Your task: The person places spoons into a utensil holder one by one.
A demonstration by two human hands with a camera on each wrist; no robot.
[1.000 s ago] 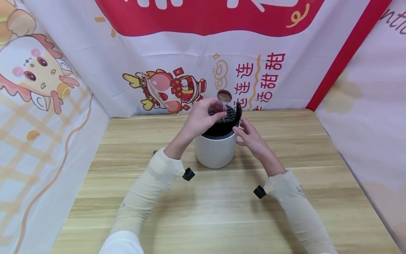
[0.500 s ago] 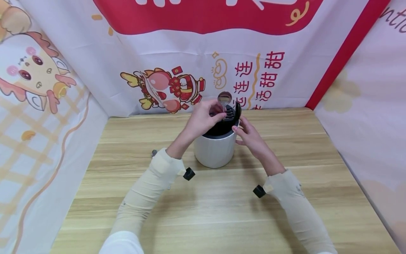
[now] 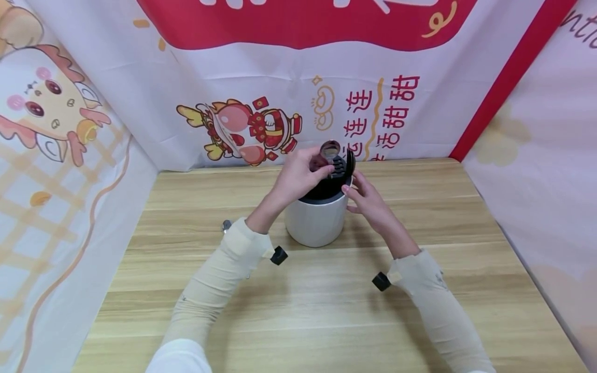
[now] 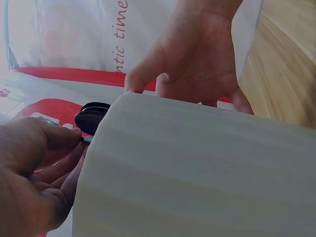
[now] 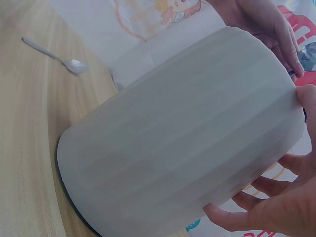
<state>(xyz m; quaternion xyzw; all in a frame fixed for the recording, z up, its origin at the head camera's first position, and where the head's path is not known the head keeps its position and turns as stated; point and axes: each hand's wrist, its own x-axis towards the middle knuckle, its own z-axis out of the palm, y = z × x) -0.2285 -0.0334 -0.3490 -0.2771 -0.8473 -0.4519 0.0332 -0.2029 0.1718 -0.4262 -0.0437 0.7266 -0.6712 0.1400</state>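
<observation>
A white ribbed utensil holder (image 3: 315, 224) with a dark inner rim stands upright on the table. My left hand (image 3: 300, 175) pinches a metal spoon (image 3: 330, 149) by its handle, bowl up, above the holder's opening; the handle's lower end is hidden. In the right wrist view the spoon's bowl (image 5: 309, 55) shows beyond my left hand (image 5: 266, 24). My right hand (image 3: 370, 204) holds the holder's right side, thumb near the rim and fingers along the wall. Black utensils (image 3: 350, 163) stand in the holder beside a slotted black divider (image 3: 338, 167).
A second metal spoon (image 5: 74, 65) lies on the wooden table (image 3: 326, 311) to the left, partly behind my left forearm in the head view. Printed cloth walls (image 3: 261, 67) enclose the table at the back and sides.
The spoon in my left hand has sunk a little towards the holder, its bowl now lower between the fingers. My right hand stays on the holder.
</observation>
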